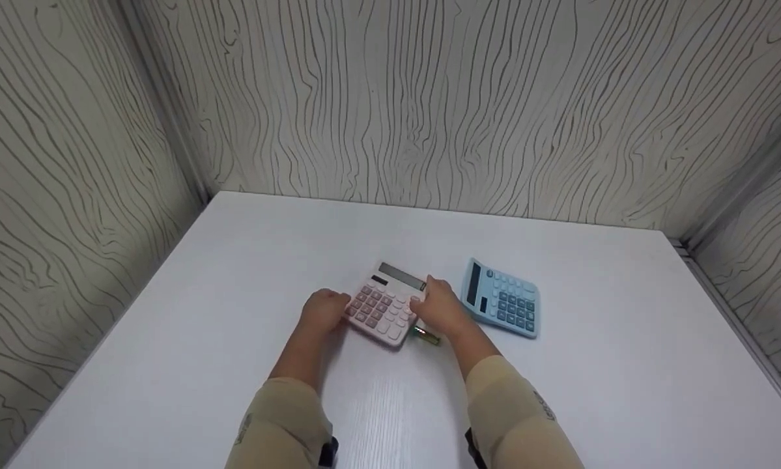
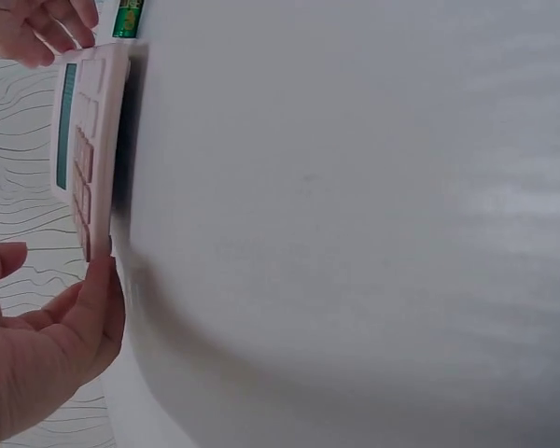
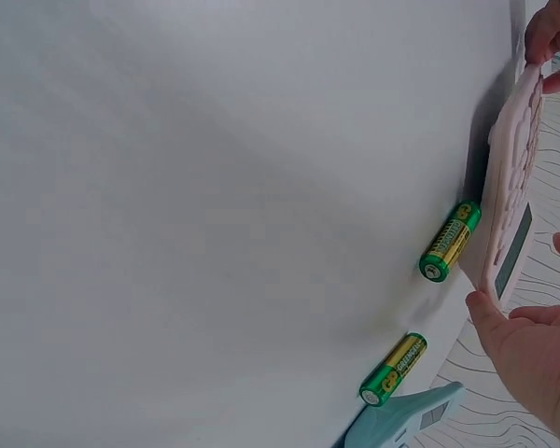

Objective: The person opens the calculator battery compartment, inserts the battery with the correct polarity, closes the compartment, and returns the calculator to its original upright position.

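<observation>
A pink calculator is between my two hands, keys up, with a shadow under its near edge. My left hand grips its left edge; in the left wrist view the fingers are at its underside. My right hand holds the right edge, its thumb lying over the key side in the head view. A green and gold battery lies close beside the calculator. Another such battery lies further right, near the blue calculator; my right hand or arm seems to hide it from the head view.
To the right of my right hand, the blue calculator lies keys up on the white table. Walls with a dark wood-grain pattern enclose the table at the back and both sides.
</observation>
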Tool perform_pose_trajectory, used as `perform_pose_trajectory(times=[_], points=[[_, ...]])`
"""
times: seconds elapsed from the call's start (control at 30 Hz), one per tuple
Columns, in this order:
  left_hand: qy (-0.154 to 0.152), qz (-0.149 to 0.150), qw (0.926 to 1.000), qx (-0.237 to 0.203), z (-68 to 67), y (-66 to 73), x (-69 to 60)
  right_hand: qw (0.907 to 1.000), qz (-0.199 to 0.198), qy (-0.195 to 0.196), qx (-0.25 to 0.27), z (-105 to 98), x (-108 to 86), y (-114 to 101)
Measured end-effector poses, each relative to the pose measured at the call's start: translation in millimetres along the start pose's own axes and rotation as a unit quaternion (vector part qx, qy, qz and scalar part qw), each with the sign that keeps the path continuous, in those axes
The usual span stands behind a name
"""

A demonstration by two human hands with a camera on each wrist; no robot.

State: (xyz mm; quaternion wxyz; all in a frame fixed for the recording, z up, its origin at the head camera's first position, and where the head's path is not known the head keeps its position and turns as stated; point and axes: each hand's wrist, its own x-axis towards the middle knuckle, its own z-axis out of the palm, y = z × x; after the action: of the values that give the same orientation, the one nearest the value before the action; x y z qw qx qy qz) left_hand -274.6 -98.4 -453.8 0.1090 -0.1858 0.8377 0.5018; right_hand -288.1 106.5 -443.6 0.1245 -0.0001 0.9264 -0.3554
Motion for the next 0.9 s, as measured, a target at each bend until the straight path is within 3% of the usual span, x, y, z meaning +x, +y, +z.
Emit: perform_pose_trajectory(times=[0.4, 0.57, 0.9], points=[[-0.002, -0.01, 0.9992, -0.038, 5.8, 3.8, 3.9, 0.9994, 0.024, -0.015, 0.021, -2.6, 3.8, 2.1], [0.0, 0.005, 0.9993, -0.038, 6.4, 3.5, 6.9, 0.9991, 0.03, -0.015, 0.026, -2.2, 5.6, 2.5], [0.0, 0.016, 0.9939, -0.109, -5.1, 13.8, 2.0, 0.9968, 0.012, 0.028, 0.074, -14.4, 1.3, -11.8]])
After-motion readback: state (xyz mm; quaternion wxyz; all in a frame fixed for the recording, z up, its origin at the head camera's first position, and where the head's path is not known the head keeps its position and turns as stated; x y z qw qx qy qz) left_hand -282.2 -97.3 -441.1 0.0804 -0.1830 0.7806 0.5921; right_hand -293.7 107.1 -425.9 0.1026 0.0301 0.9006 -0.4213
